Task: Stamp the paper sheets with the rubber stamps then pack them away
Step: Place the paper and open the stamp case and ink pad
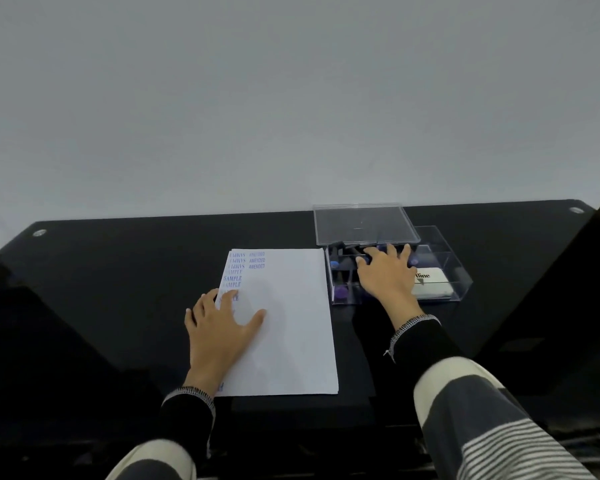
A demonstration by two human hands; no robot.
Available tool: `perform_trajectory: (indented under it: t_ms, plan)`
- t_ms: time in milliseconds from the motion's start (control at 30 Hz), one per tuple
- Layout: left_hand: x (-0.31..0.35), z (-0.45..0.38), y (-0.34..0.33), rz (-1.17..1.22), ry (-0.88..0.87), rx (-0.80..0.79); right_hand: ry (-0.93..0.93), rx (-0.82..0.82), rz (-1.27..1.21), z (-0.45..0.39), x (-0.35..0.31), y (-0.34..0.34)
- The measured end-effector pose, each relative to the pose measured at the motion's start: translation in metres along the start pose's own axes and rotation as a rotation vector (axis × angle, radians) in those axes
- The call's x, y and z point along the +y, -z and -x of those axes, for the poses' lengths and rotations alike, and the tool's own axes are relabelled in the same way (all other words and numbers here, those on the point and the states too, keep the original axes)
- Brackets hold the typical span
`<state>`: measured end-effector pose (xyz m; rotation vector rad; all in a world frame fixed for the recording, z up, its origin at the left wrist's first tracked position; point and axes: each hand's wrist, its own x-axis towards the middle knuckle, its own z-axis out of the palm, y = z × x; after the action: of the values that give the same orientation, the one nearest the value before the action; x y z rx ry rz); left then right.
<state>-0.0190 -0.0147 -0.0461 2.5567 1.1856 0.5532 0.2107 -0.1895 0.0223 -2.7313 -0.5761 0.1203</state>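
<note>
I see the black table (118,271) bearing the paper sheets (291,323), long axis running away from me, stamped rows at the far-left corner. My left hand (222,327) lies flat on them; my right hand (385,275) reaches with spread fingers into the clear box (461,271) of rubber stamps (342,291), grasp hidden.

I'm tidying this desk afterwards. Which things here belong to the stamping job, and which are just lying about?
In the job: paper sheets, clear box of stamps, its lid, white ink pad.

Lying about: nothing loose; only the black desk itself.
</note>
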Motion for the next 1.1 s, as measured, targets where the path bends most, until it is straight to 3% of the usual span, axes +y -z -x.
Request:
perform_trajectory:
  t_ms: [233,333,433,567,833,900,1100]
  plan:
    - [-0.001,0.0,0.0,0.01,0.002,-0.008,0.051,-0.012,-0.11,-0.009,-0.001,0.005]
    - [-0.001,0.0,-0.001,0.013,0.0,-0.002,0.061,0.154,-0.266,-0.004,0.001,0.013]
    - [-0.002,0.0,-0.001,0.008,-0.001,-0.002,-0.088,0.309,-0.175,0.0,0.012,0.027]
    - [-0.002,0.0,-0.004,0.013,-0.009,0.011,-0.295,0.103,0.011,-0.008,0.029,0.042]
    - [-0.002,0.0,-0.003,0.002,-0.028,0.018,-0.334,-0.093,0.104,-0.014,0.032,0.045]
    - [-0.003,0.0,-0.003,0.0,-0.024,0.019,-0.331,-0.042,0.166,-0.014,0.032,0.044]
    - [-0.001,0.001,-0.002,-0.008,-0.029,0.008,-0.305,0.307,0.218,-0.006,0.011,0.05]
